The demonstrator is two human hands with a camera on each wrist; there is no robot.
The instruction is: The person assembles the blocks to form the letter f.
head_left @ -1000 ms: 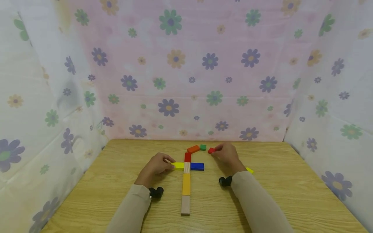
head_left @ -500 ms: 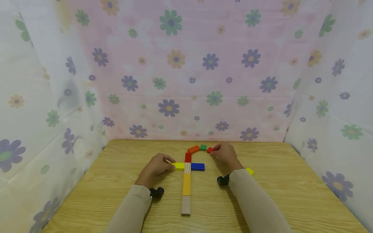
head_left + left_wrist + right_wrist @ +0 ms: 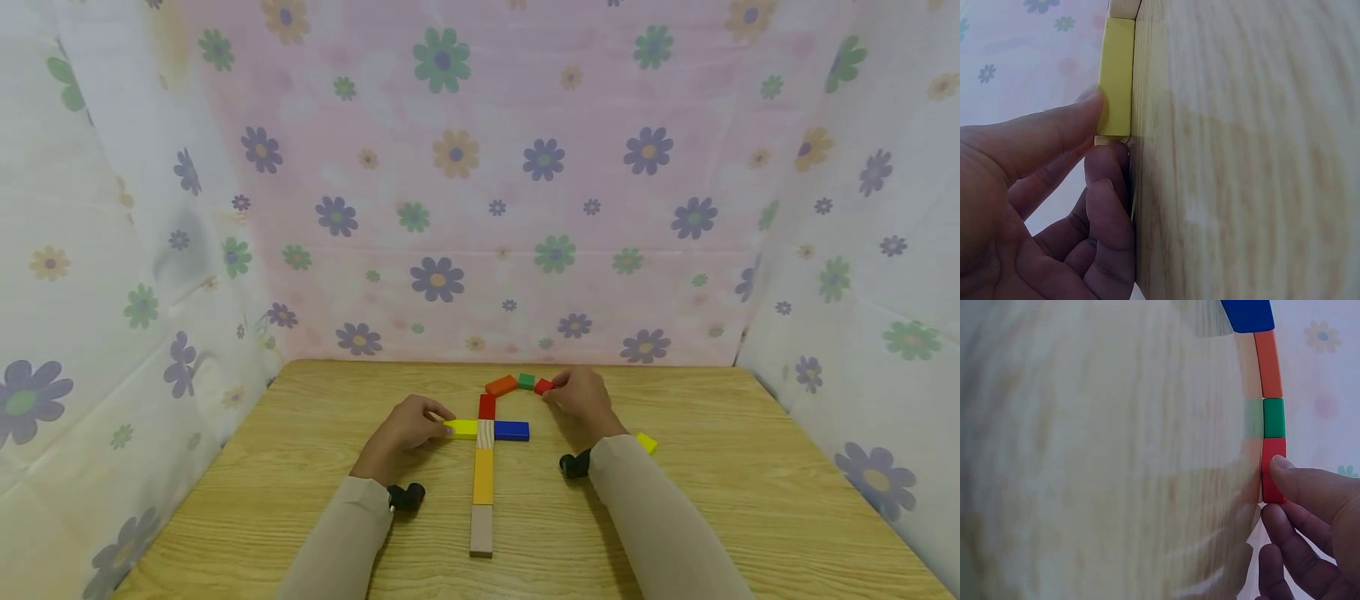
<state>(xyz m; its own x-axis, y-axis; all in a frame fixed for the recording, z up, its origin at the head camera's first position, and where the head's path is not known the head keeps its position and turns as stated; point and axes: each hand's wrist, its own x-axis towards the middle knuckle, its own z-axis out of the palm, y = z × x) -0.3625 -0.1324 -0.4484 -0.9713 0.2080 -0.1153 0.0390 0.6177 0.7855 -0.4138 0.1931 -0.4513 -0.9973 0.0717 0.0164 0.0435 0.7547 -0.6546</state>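
Note:
My right hand (image 3: pixel 583 395) pinches a red block (image 3: pixel 543 387) at the far side of the table. In the right wrist view, the thumb lies on that block and the fingers are at its end. Its other end meets a small green block (image 3: pixel 1274 417). An orange block (image 3: pixel 502 385) lies beyond the green one. My left hand (image 3: pixel 411 423) holds the outer end of a yellow block (image 3: pixel 1117 78), thumb on it and fingers curled at its end. The yellow block abuts a wood-grain block (image 3: pixel 485 433). A blue block (image 3: pixel 512 431) lies on the opposite side.
Another red block (image 3: pixel 487 407) lies above the wood-grain one. Below it run an orange-yellow block (image 3: pixel 483 477) and a plain wooden block (image 3: pixel 482 531). A loose yellow block (image 3: pixel 647 442) lies beside my right sleeve. Flowered cloth (image 3: pixel 495 208) stands behind the wooden table (image 3: pixel 315 392).
My right hand has slid the red block left, closing the gap to the green block. The left hand keeps its place on the yellow block.

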